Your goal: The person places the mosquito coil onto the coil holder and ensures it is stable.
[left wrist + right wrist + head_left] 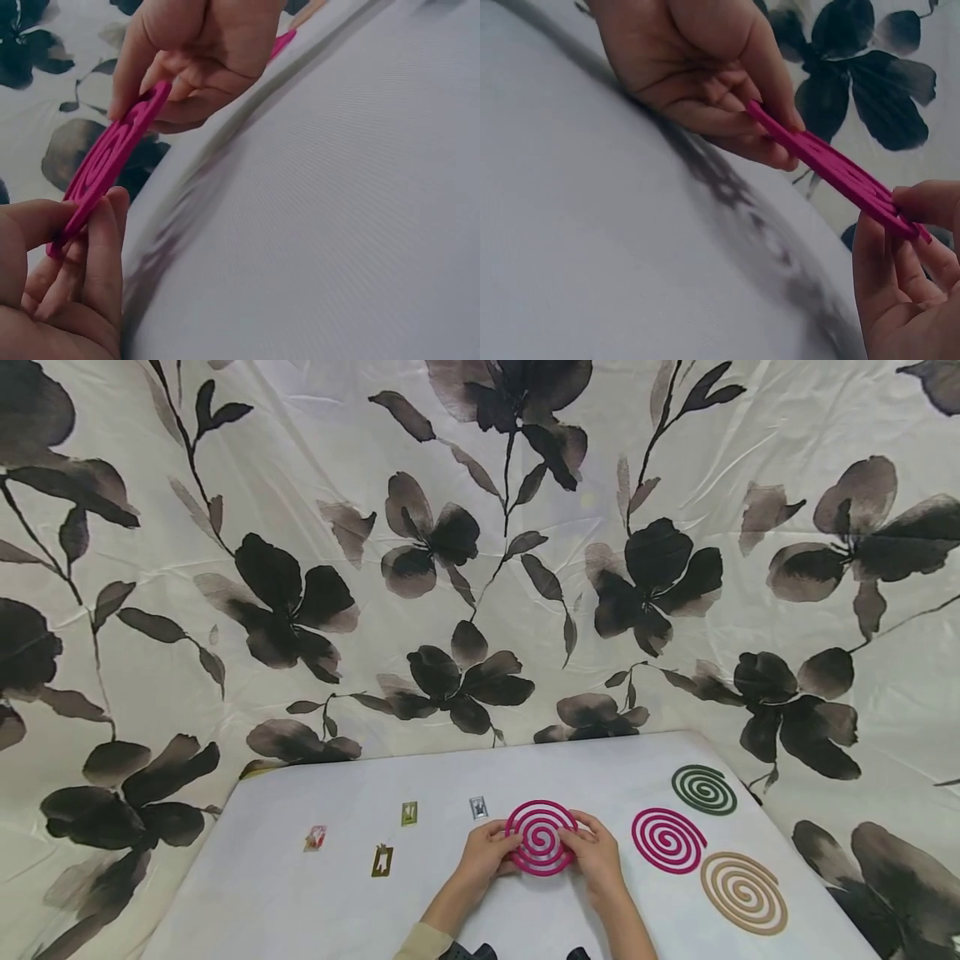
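A pink mosquito coil (542, 839) is held up between both hands, over the front middle of the white table. Its left rim is pinched by the left hand (483, 852), thumb on the upper face and fingers beneath. On the opposite rim the right hand (600, 853) pinches it the same way. In the left wrist view the coil (112, 161) appears nearly edge-on and tilted. The right wrist view shows the coil (840, 176) lifted off the table, with its shadow on the white cloth below.
To the right lie a second pink coil (666, 840), a tan coil (744, 893) and a green coil (705, 790). Leftward are small metal stands: silver (478, 808), yellowish (408, 813) and brown-gold (382, 861), plus a red-and-silver piece (315, 837). Flowered cloth hangs behind the table.
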A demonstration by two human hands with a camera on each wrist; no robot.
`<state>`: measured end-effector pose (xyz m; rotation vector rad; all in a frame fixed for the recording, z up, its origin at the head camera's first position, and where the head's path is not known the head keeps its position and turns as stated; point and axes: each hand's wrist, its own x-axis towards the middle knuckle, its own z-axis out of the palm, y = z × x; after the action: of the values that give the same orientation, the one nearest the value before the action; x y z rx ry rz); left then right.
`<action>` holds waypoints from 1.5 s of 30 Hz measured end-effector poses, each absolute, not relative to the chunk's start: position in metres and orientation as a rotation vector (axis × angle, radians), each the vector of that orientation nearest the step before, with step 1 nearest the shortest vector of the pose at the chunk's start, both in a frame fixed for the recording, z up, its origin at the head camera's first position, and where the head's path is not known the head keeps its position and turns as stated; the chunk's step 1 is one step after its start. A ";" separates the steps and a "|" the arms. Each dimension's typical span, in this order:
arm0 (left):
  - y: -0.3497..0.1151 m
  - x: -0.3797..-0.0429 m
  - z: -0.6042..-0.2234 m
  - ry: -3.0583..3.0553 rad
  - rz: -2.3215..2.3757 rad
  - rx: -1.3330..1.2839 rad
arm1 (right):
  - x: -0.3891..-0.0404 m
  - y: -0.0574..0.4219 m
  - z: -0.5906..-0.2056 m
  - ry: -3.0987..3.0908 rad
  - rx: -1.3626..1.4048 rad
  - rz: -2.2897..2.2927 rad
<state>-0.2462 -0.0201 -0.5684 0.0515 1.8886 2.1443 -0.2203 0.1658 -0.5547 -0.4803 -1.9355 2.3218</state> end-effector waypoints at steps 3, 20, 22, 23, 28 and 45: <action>-0.025 -0.242 -0.567 1.842 2.194 0.015 | -0.217 0.160 -0.552 -1.950 -0.439 2.356; -0.061 -0.224 -0.566 1.710 2.277 -0.102 | -0.205 0.130 -0.556 -2.068 -0.364 2.446; -0.066 -0.222 -0.565 1.709 2.276 -0.102 | -0.204 0.127 -0.557 -2.069 -0.348 2.466; -0.069 -0.221 -0.565 1.708 2.276 -0.104 | -0.203 0.125 -0.557 -2.068 -0.341 2.478; -0.079 -0.214 -0.564 1.701 2.283 -0.115 | -0.198 0.116 -0.554 -2.086 -0.328 2.491; -0.109 -0.203 -0.566 1.730 2.284 -0.159 | -0.194 0.088 -0.553 -2.168 -0.220 2.514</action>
<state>-0.2028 -0.1095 -0.5657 -0.1589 1.7304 2.2842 -0.1936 0.0882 -0.5526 -0.2199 -2.1681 2.5137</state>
